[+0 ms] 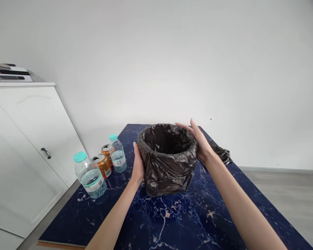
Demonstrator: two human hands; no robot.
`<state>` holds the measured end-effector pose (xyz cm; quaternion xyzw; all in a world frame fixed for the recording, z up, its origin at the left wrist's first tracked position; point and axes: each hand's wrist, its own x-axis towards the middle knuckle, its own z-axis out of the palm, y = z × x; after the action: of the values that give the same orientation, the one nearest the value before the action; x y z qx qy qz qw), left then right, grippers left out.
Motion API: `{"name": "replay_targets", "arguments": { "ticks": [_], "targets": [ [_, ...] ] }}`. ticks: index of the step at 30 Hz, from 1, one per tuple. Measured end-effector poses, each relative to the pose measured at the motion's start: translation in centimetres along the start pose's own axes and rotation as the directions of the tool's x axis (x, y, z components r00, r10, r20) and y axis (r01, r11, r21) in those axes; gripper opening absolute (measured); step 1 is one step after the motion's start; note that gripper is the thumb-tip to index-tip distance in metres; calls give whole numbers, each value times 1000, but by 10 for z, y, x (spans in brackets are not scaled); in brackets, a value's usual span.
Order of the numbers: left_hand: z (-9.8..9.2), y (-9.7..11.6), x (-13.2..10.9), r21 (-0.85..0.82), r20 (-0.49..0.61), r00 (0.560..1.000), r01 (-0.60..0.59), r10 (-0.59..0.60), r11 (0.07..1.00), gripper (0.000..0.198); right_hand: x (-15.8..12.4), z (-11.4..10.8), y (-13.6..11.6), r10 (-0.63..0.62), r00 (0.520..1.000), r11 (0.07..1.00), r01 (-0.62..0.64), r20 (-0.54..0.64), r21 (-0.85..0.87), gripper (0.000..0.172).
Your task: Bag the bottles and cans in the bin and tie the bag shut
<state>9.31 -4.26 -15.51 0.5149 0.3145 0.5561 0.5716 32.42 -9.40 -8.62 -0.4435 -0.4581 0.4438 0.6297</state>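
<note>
A trash bin (169, 173) lined with a black plastic bag is at the middle of the table, its mouth open toward me and the bag folded over the rim. Against its left side presses my left hand (138, 165), thumb up along the wall. My right hand (199, 140) grips the right side, with fingers over the back of the rim. Between them the two hands hold the bin. Whether its base touches the table, I cannot tell. Just beyond my right wrist lies a crumpled black plastic bag (221, 153).
Two water bottles with turquoise caps, a nearer one (91, 178) and a farther one (118, 156), stand on the left of the blue marbled table (172, 222). Orange cans (103, 166) stand between them. A white cabinet (28, 149) is at the left; a wall rises behind.
</note>
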Motion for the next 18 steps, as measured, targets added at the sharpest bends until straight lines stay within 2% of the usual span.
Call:
{"name": "replay_targets", "arguments": {
  "ticks": [5,8,11,13,16,18],
  "targets": [
    [7,3,-6,58,-52,999,10,-7,998,78,4,-4,7,26,999,997,-23,30,-74,92],
    [11,6,-15,92,-3,1000,-4,4,996,79,4,-12,3,85,996,992,-82,30,-93,88],
    [11,6,-23,114,32,999,4,-7,993,82,4,-26,-5,113,989,986,-100,93,-131,81],
    [8,4,-27,134,49,999,11,-18,991,83,2,-38,-13,58,995,976,-39,84,-212,79],
    [2,2,-33,168,118,992,21,-42,986,83,-9,-51,-28,-97,995,932,103,35,-347,77],
    [-3,8,-35,218,152,988,-21,-13,976,82,-22,-53,-39,-176,983,903,181,48,-389,73]
  ]
}}
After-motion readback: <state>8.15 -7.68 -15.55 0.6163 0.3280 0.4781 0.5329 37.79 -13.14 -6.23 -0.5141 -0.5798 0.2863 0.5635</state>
